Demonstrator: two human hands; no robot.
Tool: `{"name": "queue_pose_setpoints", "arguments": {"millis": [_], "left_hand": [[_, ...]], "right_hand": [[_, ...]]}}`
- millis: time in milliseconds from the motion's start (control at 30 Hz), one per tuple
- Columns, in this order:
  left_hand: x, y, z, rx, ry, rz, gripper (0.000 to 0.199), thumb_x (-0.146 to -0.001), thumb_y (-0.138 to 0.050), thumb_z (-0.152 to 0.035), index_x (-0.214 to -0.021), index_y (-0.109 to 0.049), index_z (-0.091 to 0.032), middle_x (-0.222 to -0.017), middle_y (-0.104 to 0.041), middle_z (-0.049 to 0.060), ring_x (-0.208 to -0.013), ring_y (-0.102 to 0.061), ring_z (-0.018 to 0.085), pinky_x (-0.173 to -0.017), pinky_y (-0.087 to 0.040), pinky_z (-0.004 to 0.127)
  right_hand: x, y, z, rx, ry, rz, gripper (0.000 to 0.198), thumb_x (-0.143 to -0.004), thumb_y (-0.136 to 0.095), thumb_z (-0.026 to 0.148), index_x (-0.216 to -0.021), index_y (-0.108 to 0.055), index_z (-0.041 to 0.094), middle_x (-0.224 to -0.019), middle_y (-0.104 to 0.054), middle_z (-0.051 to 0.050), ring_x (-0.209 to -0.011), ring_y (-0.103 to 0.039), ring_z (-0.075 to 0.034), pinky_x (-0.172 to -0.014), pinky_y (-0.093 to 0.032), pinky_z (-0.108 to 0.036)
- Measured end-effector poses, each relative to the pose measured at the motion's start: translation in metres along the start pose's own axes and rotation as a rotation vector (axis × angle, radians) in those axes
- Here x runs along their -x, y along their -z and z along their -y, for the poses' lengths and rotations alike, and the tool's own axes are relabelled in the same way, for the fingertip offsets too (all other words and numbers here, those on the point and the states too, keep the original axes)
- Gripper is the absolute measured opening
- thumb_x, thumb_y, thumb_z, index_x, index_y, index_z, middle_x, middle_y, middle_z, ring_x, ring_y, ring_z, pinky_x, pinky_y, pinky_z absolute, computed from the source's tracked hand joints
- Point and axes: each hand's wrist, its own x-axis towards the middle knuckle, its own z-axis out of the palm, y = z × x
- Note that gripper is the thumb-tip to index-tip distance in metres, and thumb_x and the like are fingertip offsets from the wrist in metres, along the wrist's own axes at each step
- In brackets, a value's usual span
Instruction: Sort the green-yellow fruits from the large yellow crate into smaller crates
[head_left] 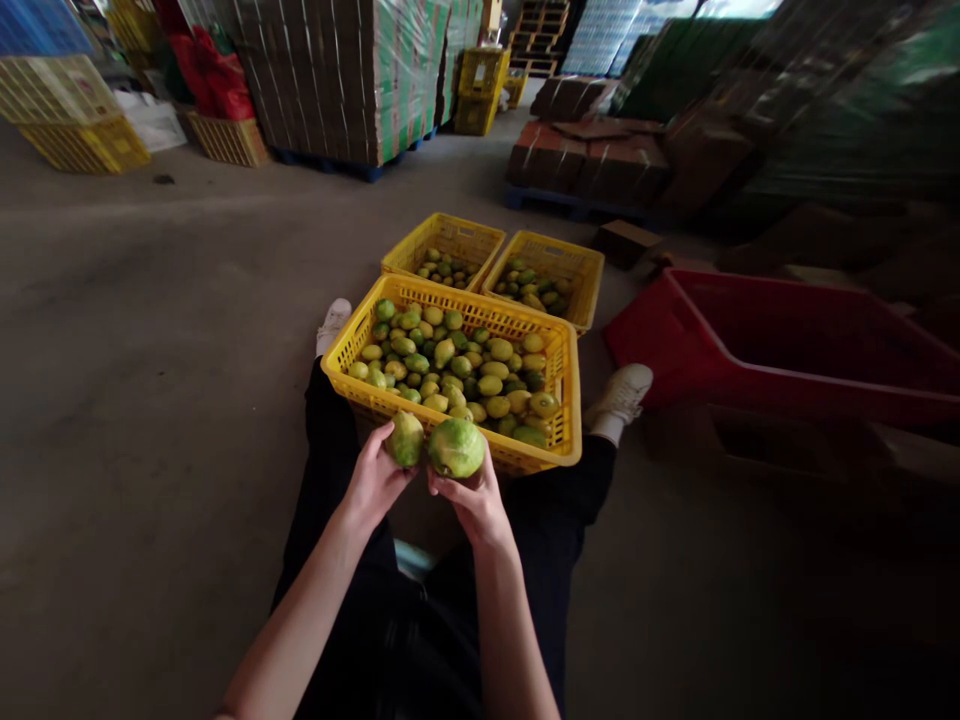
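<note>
My left hand (376, 479) is closed around a yellow-green lemon (406, 440). Beside it, my right hand (474, 497) grips a larger, greener lemon (456, 448). Both fruits are held up side by side, a small gap apart, in front of the near rim of a yellow plastic crate (571, 400). Many green and yellow lemons (491, 385) fill the lower part of that crate, which sits between my legs. Parts of my fingers are hidden behind the fruit.
Two more yellow crates (405, 250) holding fruit stand just beyond. To the right is a red bin (675, 330), with cardboard near it. Wrapped pallet stacks (315, 80) and stacked cartons (585, 160) stand farther back. My shoes (624, 392) flank the near crate.
</note>
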Motion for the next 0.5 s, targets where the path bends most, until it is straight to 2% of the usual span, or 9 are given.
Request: {"name": "queue_pose_setpoints", "arguments": {"millis": [200, 367, 500], "left_hand": [[-0.001, 0.004, 0.001, -0.057, -0.042, 0.018, 0.022, -0.085, -0.063, -0.032, -0.098, -0.071, -0.016, -0.092, -0.073, 0.006, -0.08, -0.066, 0.018, -0.066, -0.05, 0.027], [0.001, 0.006, 0.005, -0.094, -0.166, 0.027, 0.033, -0.08, -0.069, -0.03, -0.111, -0.071, -0.019, -0.111, -0.074, 0.004, -0.105, -0.067, 0.02, -0.085, -0.052, 0.028], [0.001, 0.009, 0.012, -0.264, -0.359, 0.059, 0.027, -0.078, -0.074, -0.034, -0.1, -0.074, -0.019, -0.101, -0.073, 0.004, -0.11, -0.065, 0.025, -0.09, -0.051, 0.029]], "right_hand": [[-0.001, 0.001, 0.001, 0.062, 0.031, -0.029, 0.084, -0.061, -0.094, 0.033, -0.131, -0.048, 0.032, -0.096, -0.066, 0.0, -0.067, -0.063, -0.017, -0.057, -0.058, -0.033], [0.0, 0.003, 0.006, 0.264, 0.071, -0.074, 0.089, -0.06, -0.094, 0.03, -0.136, -0.048, 0.033, -0.119, -0.061, -0.004, -0.094, -0.066, -0.023, -0.077, -0.061, -0.037], [-0.001, 0.009, 0.009, 0.424, 0.181, -0.059, 0.08, -0.064, -0.09, 0.028, -0.133, -0.049, 0.031, -0.131, -0.055, -0.007, -0.116, -0.06, -0.028, -0.099, -0.055, -0.043]]}}
